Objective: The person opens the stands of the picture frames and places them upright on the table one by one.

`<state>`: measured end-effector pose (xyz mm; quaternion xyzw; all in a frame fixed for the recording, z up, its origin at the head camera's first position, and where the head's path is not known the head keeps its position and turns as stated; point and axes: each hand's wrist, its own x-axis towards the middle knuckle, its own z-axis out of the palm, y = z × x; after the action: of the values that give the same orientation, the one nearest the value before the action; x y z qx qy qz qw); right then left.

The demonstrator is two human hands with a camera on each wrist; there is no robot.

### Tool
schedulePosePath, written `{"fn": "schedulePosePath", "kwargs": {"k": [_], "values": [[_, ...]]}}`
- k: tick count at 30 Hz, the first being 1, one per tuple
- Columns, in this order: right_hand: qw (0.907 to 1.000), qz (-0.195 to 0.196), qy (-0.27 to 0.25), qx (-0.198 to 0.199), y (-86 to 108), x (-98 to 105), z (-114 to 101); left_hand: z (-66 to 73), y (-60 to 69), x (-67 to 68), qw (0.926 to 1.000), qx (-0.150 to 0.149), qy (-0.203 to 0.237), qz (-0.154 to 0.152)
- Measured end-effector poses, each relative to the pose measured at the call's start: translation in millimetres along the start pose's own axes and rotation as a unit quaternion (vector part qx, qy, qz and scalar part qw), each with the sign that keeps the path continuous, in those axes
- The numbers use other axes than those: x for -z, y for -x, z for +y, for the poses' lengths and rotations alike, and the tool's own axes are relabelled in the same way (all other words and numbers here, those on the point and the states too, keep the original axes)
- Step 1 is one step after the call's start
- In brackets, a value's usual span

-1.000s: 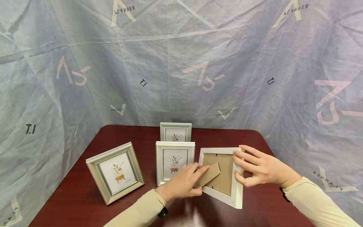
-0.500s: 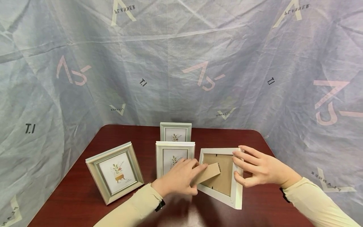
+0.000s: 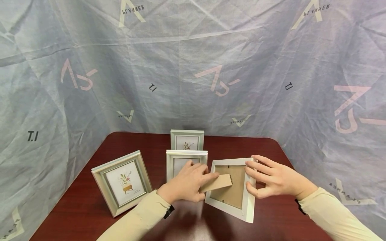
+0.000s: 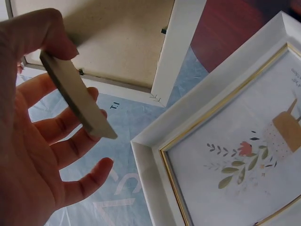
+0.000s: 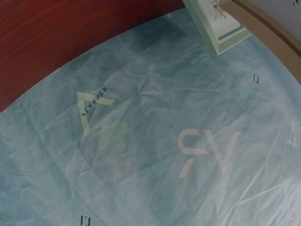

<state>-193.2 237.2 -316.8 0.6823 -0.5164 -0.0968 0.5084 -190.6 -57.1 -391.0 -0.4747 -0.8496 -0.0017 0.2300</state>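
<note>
A white picture frame (image 3: 248, 197) stands with its brown backing board (image 3: 238, 192) facing me. My left hand (image 3: 185, 184) pinches the frame's hinged stand leg (image 3: 221, 182), which is swung out from the backing; in the left wrist view, the thumb and fingertips lie on opposite sides of the stand leg (image 4: 75, 96). On the frame's right side, my right hand (image 3: 274, 177) holds the edge with its fingertips. The right hand is out of sight in the right wrist view. Just behind my left hand, another white picture frame (image 3: 187, 152) shows its plant print, partly covered by that hand.
A pale green picture frame (image 3: 187, 132) stands behind the white one. At the left, a champagne-coloured picture frame (image 3: 122, 184) stands turned at an angle. All are on a dark red table (image 3: 78, 204), with a printed grey cloth (image 3: 175, 77) hanging behind.
My left hand has shifted left, swinging the stand leg outward. The held frame and my right hand have moved slightly left. The other frames have stayed in place.
</note>
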Motion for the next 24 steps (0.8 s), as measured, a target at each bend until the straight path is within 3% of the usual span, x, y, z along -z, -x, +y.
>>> {"fn": "schedulePosePath", "kwargs": {"k": [7, 14, 24], "values": [[1.0, 0.005, -0.001, 0.003, -4.7, 0, 3, 0.4, 0.6, 0.5, 1.0, 0.003, -0.001, -0.005], [1.0, -0.003, 0.0, -0.004, 10.0, -4, -1, -0.2, 1.3, -3.9, 0.9999, 0.005, 0.009, 0.008], [1.0, -0.007, 0.002, 0.001, -1.9, 2, 3, 0.0, 5.1, -14.2, 0.9992, 0.014, 0.035, 0.014]]}}
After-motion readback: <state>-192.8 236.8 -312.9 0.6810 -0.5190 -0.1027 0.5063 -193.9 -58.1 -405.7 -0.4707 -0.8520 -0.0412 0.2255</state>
